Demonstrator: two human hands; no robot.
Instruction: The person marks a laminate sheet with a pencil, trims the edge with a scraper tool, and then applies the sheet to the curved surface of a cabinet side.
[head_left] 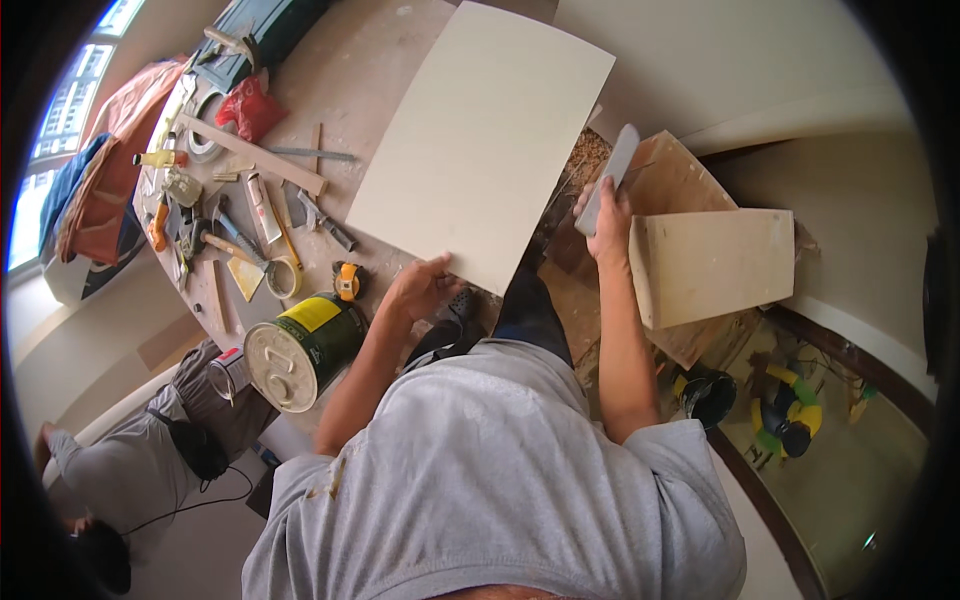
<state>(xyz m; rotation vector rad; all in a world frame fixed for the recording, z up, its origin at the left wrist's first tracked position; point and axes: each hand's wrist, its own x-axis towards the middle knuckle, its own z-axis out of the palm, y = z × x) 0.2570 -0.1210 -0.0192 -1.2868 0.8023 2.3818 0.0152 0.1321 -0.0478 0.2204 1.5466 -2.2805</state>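
A large cream-coloured flat board lies tilted across the work surface in front of me. My left hand grips its near edge, the thumb on top and the fingers curled at the rim. To the right of the board, my right hand is closed around a long grey block with rounded ends, held up clear of the board. The block's exact kind does not show. Close by my left forearm stand an orange-and-black tape measure and a green-and-yellow can.
Hand tools, including a hammer, a tape roll and a wooden strip, crowd the table's left side. A red plastic bag lies behind. Right of me are a pale wooden panel and a black bucket. A person is at lower left.
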